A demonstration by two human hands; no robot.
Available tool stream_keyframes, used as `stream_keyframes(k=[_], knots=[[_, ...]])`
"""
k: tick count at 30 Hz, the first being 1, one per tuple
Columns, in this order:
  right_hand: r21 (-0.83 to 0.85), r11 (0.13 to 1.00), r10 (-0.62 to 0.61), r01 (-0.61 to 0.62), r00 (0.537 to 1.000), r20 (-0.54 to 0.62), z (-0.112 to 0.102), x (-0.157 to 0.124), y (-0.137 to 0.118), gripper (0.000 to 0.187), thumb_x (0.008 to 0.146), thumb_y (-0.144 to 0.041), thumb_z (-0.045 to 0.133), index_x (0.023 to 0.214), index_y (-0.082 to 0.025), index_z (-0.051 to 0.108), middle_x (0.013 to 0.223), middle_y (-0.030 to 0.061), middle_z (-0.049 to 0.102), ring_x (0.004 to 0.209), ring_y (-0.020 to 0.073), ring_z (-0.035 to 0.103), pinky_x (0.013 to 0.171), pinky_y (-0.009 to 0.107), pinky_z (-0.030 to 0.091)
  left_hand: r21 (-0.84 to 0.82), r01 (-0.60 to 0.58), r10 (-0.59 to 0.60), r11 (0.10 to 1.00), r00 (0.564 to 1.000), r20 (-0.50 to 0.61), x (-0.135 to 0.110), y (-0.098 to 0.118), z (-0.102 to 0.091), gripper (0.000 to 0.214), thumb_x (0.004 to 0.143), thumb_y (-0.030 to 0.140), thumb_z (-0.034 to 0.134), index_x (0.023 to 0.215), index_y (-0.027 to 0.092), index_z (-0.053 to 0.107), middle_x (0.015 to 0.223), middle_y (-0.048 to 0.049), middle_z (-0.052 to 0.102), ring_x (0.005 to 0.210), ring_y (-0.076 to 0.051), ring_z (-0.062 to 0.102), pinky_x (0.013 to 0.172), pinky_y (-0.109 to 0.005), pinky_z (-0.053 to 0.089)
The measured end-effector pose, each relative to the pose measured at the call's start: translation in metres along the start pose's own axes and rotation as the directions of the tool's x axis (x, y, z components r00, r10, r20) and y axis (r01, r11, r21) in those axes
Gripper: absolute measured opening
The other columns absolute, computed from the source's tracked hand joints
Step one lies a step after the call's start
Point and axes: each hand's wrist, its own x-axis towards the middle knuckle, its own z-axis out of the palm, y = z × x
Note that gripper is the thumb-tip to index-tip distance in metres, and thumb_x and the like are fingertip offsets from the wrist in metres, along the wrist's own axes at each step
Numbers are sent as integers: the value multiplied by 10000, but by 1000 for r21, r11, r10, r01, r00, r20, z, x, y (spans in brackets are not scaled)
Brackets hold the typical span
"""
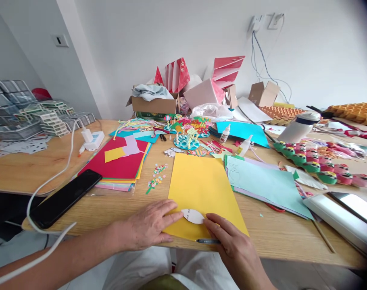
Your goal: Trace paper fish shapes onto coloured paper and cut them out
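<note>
A white leaf-shaped paper cutout with small printed marks lies flat near the front of a yellow sheet of paper. My left hand rests palm down at the sheet's left edge, fingers spread, its index fingertip on the cutout's left end. At the cutout's right end are the fingertips of my right hand, bent over the paper. A dark pen sticks out leftward from beneath my right hand, close to the table's front edge; its other end is hidden by the hand.
Left of the yellow sheet lie small paper pieces, a red paper stack and a black phone. Light blue sheets are on the right. Glue bottles, paper crafts and a white tumbler stand farther back.
</note>
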Motion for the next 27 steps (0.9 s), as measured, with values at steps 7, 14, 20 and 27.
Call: stream_keyframes(k=[7,14,20,27], knots=[[23,999,-46,45,998,45,-3,0,-2,530,678,10,358,1038,-252,645,1068,58,666,902,166,650,729,254,550,71,27,-27,997,1000,5,4,9,4,555,781,320,594,1293,244,392,1316,-132,404,1220,-281,364,993,-419,325],[170,985,-6,5,1000,6,-8,4,-8,433,737,-43,393,1008,-261,651,1009,58,686,877,175,656,716,266,549,20,40,-40,999,999,-11,4,8,5,556,786,277,587,1295,228,368,1314,-109,416,1226,-247,362,1014,-391,309],[357,864,329,-355,935,132,-16,20,-14,255,728,-156,432,849,-211,649,694,22,693,616,162,645,531,216,497,-11,41,-42,999,998,-43,6,6,5,614,762,240,612,1301,174,325,1314,-118,419,1216,-230,374,1019,-362,311],[409,722,430,-557,825,366,-16,36,-10,257,789,-346,445,747,-186,641,553,-18,566,491,116,488,449,198,362,-97,196,-209,976,967,-143,10,16,19,693,751,181,611,1322,225,222,1310,-103,429,1202,-216,399,1009,-379,330]])
